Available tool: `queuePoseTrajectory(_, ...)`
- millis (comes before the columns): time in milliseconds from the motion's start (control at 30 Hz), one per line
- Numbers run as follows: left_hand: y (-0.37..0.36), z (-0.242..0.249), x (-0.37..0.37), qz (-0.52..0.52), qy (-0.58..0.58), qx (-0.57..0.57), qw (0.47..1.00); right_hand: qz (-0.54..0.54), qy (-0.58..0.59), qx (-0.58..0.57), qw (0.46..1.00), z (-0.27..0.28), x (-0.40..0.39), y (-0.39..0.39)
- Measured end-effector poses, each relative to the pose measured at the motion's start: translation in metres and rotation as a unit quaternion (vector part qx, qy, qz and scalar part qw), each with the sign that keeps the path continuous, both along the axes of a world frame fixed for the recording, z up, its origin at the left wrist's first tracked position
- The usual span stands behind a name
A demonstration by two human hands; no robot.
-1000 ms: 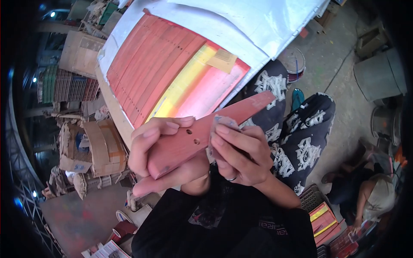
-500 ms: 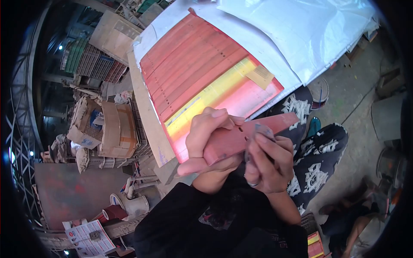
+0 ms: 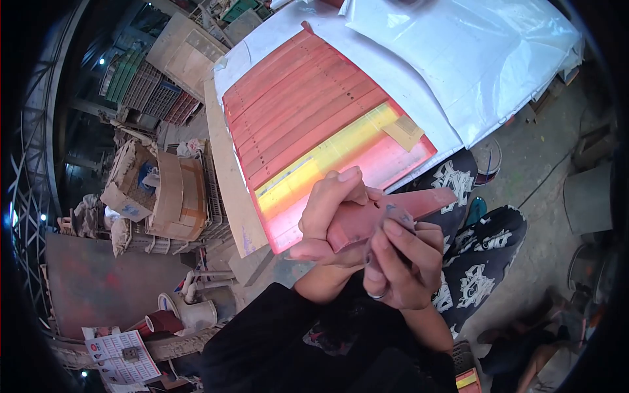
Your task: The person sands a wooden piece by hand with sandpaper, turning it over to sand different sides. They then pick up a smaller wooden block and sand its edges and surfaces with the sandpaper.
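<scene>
Fingers of my left hand (image 3: 331,213) wrap round a reddish flat piece (image 3: 357,224), which tapers toward the right and has small dark holes. My right hand (image 3: 409,265) pinches a dark, worn pad (image 3: 397,216) against the piece's near edge; a ring shows on one finger. Beyond the hands lies a row of red slats (image 3: 295,98) side by side, with a yellow strip (image 3: 327,154) and a pinkish-white strip nearest me. A small tan card (image 3: 404,133) rests on the right end of these strips.
White plastic sheeting (image 3: 458,65) covers the table beyond the slats. At the left are a cardboard box (image 3: 177,196), stacked crates (image 3: 141,88) and a calendar sheet (image 3: 122,357). A grey bin (image 3: 593,190) stands at the right. Part of another person (image 3: 524,347) shows at lower right.
The view has shifted slightly, so the slats sit a little lower and further right. My right hand and the pad have moved slightly along the reddish piece toward my left hand.
</scene>
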State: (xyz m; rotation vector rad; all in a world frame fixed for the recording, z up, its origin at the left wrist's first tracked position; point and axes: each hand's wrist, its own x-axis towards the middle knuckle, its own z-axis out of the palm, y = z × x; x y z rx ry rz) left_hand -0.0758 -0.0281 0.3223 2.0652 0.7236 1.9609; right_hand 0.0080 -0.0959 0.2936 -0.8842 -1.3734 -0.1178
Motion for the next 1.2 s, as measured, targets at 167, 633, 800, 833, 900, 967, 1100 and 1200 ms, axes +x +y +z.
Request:
queuePoseTrajectory(167, -0.001, 0.001, 0.008, -0.043, -0.046, 0.002, 0.998, 0.034, -0.017, 0.068, 0.997, 0.023, -0.002, 0.013)
queuePoseTrajectory(633, 0.006, 0.000, -0.010, -0.070, -0.001, -0.036, 0.997, 0.020, -0.039, 0.012, 0.999, 0.011, 0.010, 0.011)
queuePoseTrajectory(800, 0.005, -0.012, 0.004, -0.089, -0.093, 0.012, 0.992, 0.039, -0.048, 0.016, 0.998, 0.027, 0.011, 0.008)
queuePoseTrajectory(833, 0.004, -0.011, 0.005, -0.079, -0.090, 0.018, 0.993, 0.035, -0.048, 0.018, 0.998, 0.027, 0.009, 0.008)
queuePoseTrajectory(900, 0.011, -0.016, -0.001, -0.078, -0.085, 0.022, 0.993, 0.015, -0.055, 0.007, 0.998, 0.019, 0.010, 0.006)
queuePoseTrajectory(967, 0.015, -0.012, -0.004, -0.092, -0.109, 0.008, 0.990, -0.034, -0.046, -0.028, 0.998, -0.008, 0.010, 0.004)
queuePoseTrajectory(1100, 0.019, -0.011, 0.000, -0.088, -0.176, 0.014, 0.980, -0.090, -0.004, -0.047, 0.995, -0.026, -0.003, 0.006)
queuePoseTrajectory(1200, 0.020, -0.010, 0.001, -0.075, -0.163, 0.023, 0.983, -0.020, 0.017, 0.006, 1.000, 0.002, -0.015, 0.007)
